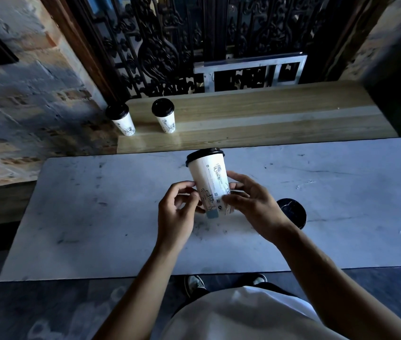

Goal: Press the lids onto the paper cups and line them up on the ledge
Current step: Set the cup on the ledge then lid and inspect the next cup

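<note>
Held cup (209, 179): white w/ black line drawings, black lid (205, 153). Two cups on ledge (123, 123) (167, 120): same white + black sketches, black lids. Ledge (268, 119): light wood grain, pale stripe. Table (96, 217): grey-white, dark scuffs. Loose lid (292, 213): black. Grille (170, 40): black scrollwork.

White shirt (243, 312) over torso; bare forearms, no sleeves visible; left hand (175, 217), right hand (256, 207) ungloved; dark shoes (194, 284), pale toe caps

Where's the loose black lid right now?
In the head view the loose lid lies flat on the grey table, right of centre, just beyond the right hand that holds the lidded cup with the left hand.
</note>
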